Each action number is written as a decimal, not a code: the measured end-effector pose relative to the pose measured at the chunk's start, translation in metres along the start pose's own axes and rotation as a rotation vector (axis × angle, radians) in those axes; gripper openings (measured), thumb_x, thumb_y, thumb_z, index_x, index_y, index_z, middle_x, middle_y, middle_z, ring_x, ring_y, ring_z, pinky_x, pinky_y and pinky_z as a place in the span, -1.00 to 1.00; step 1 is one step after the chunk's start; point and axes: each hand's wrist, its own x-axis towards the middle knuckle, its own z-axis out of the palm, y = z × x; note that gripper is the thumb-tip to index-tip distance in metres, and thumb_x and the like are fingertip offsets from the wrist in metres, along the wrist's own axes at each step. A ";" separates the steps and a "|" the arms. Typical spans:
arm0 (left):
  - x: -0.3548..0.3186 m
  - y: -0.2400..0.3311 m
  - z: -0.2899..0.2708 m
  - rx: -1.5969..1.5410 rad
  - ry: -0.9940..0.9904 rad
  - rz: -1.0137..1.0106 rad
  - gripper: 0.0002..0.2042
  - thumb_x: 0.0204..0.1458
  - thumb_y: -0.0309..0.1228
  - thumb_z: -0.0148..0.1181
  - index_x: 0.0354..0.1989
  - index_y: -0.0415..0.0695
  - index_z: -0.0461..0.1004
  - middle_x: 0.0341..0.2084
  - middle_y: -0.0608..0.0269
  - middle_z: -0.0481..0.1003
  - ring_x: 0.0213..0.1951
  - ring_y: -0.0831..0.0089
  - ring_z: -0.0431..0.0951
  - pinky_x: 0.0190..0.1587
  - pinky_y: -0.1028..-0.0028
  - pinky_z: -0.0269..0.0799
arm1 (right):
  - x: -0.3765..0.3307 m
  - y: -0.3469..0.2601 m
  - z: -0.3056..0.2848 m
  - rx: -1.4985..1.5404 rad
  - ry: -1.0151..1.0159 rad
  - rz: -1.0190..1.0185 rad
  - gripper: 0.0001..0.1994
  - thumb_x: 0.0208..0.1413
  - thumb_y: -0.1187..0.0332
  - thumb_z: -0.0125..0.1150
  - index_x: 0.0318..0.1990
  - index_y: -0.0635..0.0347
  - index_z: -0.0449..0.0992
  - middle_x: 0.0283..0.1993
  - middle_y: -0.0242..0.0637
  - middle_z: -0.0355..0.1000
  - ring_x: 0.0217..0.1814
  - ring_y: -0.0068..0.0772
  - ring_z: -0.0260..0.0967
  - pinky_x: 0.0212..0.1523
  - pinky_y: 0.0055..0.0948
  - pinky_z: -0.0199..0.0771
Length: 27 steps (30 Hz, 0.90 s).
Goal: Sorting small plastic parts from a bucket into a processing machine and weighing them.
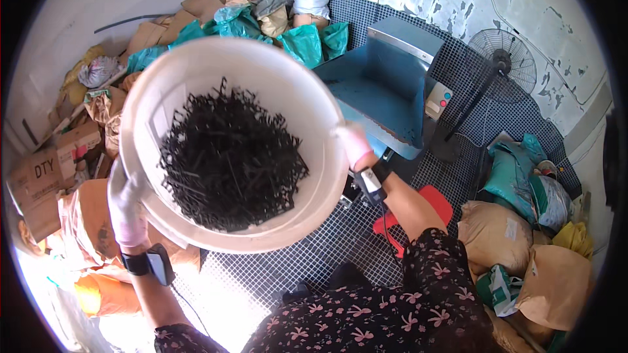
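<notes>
Between my two gloved hands I hold up a big round white plastic tub (288,225), its open top tilted toward me. A heap of thin black plastic pieces (229,163), like short branching sticks, lies in the bottom. My left hand (127,206) is closed on the tub's rim at its lower left side. My right hand (354,144) grips the rim on the right. Both wrists carry strapped devices with cables. Beyond my right hand stands a blue metal machine (386,101) with an open hopper, partly hidden by the tub.
A control box (439,101) with coloured buttons sits on the machine's right side. Behind it stands a black pedestal fan (501,62). A red stool (435,208) is below my right forearm. Paper sacks (498,238) line the right; cartons (42,176) and bags pile up at left.
</notes>
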 end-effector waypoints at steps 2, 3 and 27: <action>-0.008 0.025 0.009 0.039 0.018 0.102 -0.44 -0.06 -0.16 0.11 0.02 -0.35 0.21 -0.21 0.22 0.38 -0.17 0.49 0.36 -0.07 0.53 0.22 | -0.011 -0.057 0.020 0.186 -0.070 -0.123 -0.84 -0.21 0.48 0.10 -0.42 0.36 0.47 -0.49 -0.34 0.40 -0.49 -0.56 0.30 -0.43 -0.52 0.32; -0.022 0.029 0.010 0.055 0.052 0.185 -0.41 -0.08 -0.16 0.13 0.03 -0.36 0.19 -0.19 0.20 0.37 -0.16 0.49 0.35 -0.07 0.54 0.22 | -0.001 -0.054 0.018 0.192 -0.098 -0.135 -0.84 -0.21 0.48 0.10 -0.42 0.36 0.47 -0.49 -0.34 0.40 -0.49 -0.56 0.30 -0.43 -0.52 0.32; -0.009 -0.029 0.143 0.400 -0.143 0.311 -0.48 -0.28 -0.40 0.23 -0.07 -0.27 0.23 -0.41 0.33 0.31 -0.38 0.56 0.30 -0.30 0.60 0.29 | 0.038 0.105 -0.069 -0.511 0.214 -0.290 -0.62 -0.03 0.25 0.02 -0.20 0.45 0.26 -0.27 0.14 0.37 -0.21 0.09 0.34 -0.16 -0.23 0.32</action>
